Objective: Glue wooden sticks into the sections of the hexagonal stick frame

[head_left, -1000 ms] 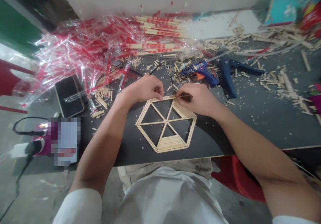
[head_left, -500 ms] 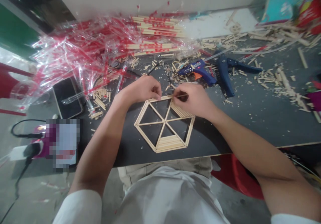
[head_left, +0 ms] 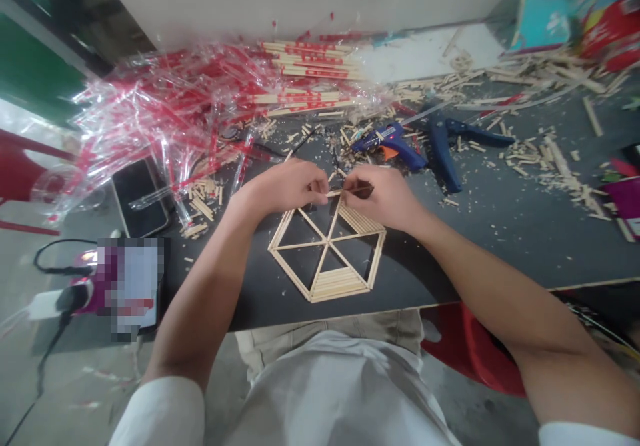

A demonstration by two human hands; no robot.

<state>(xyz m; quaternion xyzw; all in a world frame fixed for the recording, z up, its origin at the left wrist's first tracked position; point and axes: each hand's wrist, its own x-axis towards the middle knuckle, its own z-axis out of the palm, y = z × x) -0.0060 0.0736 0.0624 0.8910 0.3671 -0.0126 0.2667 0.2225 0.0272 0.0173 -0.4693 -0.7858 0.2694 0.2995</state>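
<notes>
A hexagonal frame of thin wooden sticks point(head_left: 327, 242) lies near the table's front edge. Spokes cross at its centre, and rows of sticks fill the outer part of two of its sections. Over the frame's far side, a short wooden stick point(head_left: 334, 193) spans the gap between my hands. My left hand point(head_left: 293, 185) pinches its left end, with fingertips closed. The closed fingers of my right hand point(head_left: 385, 196) grip the stick at its other end, above the filled upper-right section. My fingers cover parts of the frame's far edge.
Beyond my hands lie a blue glue gun point(head_left: 395, 145) and a dark blue cutter-like tool point(head_left: 445, 146) among wood scraps. Wrapped sticks point(head_left: 315, 59) and plastic wrappers point(head_left: 165, 99) heap at the back. A phone point(head_left: 140, 197) and a power strip point(head_left: 93, 279) lie at left.
My left hand has shifted slightly right, toward my right hand, and now pinches the stick. My right hand stays nearly in place. The camera view has moved a little.
</notes>
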